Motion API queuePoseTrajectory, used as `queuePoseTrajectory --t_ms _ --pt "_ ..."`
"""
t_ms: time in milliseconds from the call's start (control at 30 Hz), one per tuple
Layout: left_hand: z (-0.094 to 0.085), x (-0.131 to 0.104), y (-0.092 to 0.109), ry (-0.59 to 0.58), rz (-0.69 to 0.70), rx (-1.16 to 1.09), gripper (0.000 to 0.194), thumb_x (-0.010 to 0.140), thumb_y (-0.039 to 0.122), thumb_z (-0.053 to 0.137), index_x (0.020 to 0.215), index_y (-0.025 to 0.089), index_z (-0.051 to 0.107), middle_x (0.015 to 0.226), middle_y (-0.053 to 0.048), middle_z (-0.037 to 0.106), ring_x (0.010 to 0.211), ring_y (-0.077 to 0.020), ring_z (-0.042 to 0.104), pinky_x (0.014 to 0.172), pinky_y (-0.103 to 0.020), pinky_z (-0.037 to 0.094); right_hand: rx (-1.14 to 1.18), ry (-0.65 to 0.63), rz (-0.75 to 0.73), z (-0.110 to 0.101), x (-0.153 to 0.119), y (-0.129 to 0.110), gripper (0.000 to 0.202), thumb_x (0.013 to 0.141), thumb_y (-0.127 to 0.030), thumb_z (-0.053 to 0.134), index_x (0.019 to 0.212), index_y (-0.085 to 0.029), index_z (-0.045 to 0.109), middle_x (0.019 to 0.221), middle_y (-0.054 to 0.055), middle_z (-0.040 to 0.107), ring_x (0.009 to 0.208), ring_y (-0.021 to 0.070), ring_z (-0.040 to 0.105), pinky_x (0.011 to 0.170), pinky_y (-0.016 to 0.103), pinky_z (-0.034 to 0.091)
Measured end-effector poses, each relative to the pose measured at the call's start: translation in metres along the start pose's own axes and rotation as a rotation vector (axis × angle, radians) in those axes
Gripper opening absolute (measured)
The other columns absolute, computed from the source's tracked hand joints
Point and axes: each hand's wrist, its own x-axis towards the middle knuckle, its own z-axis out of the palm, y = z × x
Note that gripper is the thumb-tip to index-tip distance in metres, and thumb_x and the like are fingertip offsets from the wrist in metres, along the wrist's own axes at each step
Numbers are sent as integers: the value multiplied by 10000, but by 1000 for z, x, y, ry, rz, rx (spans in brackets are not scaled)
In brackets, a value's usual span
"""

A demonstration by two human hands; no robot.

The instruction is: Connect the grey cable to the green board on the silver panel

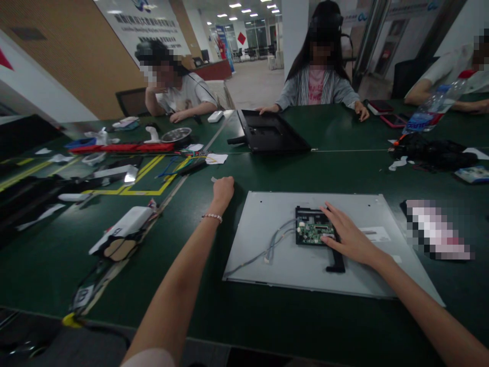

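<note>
A flat grey metal display panel (282, 278) lies on the green table in front of me. On it sits a black plastic bracket (335, 261) with a green circuit board (314, 233) in it. Thin grey cables (273, 243) run from the board's left side across the panel. My right hand (349, 235) rests over the bracket's right side, fingers stretched and thumb apart, touching the board's edge. Left of the panel, my left hand (223, 189) is closed just above the table. A small pale piece sticks out of its fingers, too small to name.
A black monitor casing (271, 131) stands tilted across the table, a co-worker's hand (269, 108) at its edge. A white power strip-like block (124, 229) with cables lies left. Wires (183, 163), a metal bowl (176, 135), a bottle (431, 109) and a blurred pink item (439, 229) surround the work area.
</note>
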Motion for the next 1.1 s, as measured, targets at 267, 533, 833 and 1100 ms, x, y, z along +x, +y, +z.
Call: queuePoseTrajectory --t_ms 267,533,833,1100 --pt "-27 -47 18 92 -5 -94 393 977 210 331 1137 134 682 1059 -184 722 979 -296 691 835 -364 509 -11 6 -10 1 -1 1 760 937 -536 471 1575 -348 102 1648 79 171 1474 313 259 1164 544 292" --pt "-21 -131 78 112 324 -161 340 990 264 381 1005 181 710 921 -124 744 808 -250 706 699 -328 497 -25 12 -31 -1 -2 0 726 954 -527 451 1571 -316 132 1642 94 177 1492 304 209 1185 533 255" --pt "-14 -151 91 137 482 -169 348 1009 277 388 907 150 696 893 -143 713 779 -229 678 716 -339 496 7 121 -54 -7 0 -6 732 959 -481 463 1571 -376 76 1667 25 72 1513 305 119 1202 550 209" --pt "-19 -153 92 232 637 -136 339 1020 252 367 879 164 662 867 -91 704 797 -212 639 834 -394 442 43 141 -122 -13 36 -36 738 945 -414 492 1576 -351 114 1661 34 124 1508 284 159 1199 528 236"
